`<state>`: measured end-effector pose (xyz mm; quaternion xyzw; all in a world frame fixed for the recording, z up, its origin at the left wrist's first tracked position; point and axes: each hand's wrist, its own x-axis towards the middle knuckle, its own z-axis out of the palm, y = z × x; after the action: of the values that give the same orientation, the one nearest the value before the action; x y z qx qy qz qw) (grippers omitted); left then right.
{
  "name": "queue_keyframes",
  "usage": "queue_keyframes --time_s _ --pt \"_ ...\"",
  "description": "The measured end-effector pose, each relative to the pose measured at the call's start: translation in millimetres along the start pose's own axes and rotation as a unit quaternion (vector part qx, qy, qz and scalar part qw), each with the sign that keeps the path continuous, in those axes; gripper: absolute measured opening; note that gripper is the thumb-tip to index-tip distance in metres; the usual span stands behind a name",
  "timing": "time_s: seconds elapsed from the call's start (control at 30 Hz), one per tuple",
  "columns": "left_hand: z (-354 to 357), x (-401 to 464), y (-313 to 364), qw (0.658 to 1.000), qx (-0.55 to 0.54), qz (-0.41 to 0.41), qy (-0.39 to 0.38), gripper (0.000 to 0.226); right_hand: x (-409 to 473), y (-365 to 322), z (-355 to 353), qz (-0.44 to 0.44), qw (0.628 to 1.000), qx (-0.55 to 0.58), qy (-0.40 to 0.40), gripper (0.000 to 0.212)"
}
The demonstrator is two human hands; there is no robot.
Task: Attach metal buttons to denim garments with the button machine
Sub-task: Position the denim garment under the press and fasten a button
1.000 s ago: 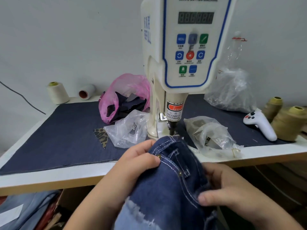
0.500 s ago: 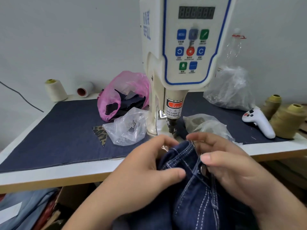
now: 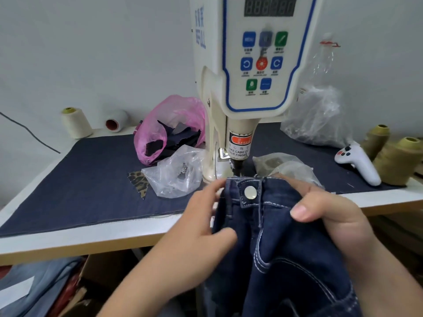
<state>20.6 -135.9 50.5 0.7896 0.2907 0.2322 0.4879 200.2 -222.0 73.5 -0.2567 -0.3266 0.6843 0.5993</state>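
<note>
Denim jeans (image 3: pixel 286 236) with a metal button (image 3: pixel 250 192) on the waistband are gripped at the worktop's (image 3: pixel 91 239) near edge, left hand (image 3: pixel 206 229) pinching the left side, right hand (image 3: pixel 329 216) clutching the right, just below the button machine (image 3: pixel 251 65). Clear plastic bags (image 3: pixel 176 175) lie nearby.

Light: bright, even and soft, with no source in view.
Shadows: faint, darkest under the table (image 3: pixel 68 239) edge.
Glare: small highlights on the button (image 3: pixel 250 192) and clear bags (image 3: pixel 176 175).
Focus: panel (image 3: pixel 265 53) labels slightly soft; the display digits are unreadable.
Distortion: wide-angle bowing; the table edge curves and slopes toward both sides.
</note>
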Motion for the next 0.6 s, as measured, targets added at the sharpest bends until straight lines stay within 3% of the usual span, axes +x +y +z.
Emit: queue_keyframes --time_s 0.1,0.23,0.3,0.4,0.5,0.6 --pt "6.9 -5.4 -0.1 0.994 0.013 0.106 0.020 0.066 9.1 -9.7 10.7 0.055 0.997 0.034 -0.052 0.072" --pt "8.7 -16.2 0.4 0.963 0.057 0.251 0.081 0.056 17.8 -22.4 13.9 0.115 0.992 0.045 -0.004 0.057" --pt "9.0 -19.2 1.0 0.944 0.104 0.295 0.101 0.045 19.3 -20.5 19.4 0.156 0.985 0.064 -0.039 0.053" --pt "11.6 -24.5 2.2 0.929 0.120 0.327 0.122 0.036 18.6 -15.4 19.8 0.196 0.976 0.077 -0.060 0.054" --pt "11.2 -28.3 5.6 0.910 0.164 0.349 0.151 0.024 20.1 -7.6 17.1 0.198 0.974 0.080 -0.078 0.042" --pt "8.4 -27.1 8.7 0.899 0.229 0.360 0.103 0.029 24.2 2.6 13.0 0.177 0.979 0.052 -0.089 0.030"
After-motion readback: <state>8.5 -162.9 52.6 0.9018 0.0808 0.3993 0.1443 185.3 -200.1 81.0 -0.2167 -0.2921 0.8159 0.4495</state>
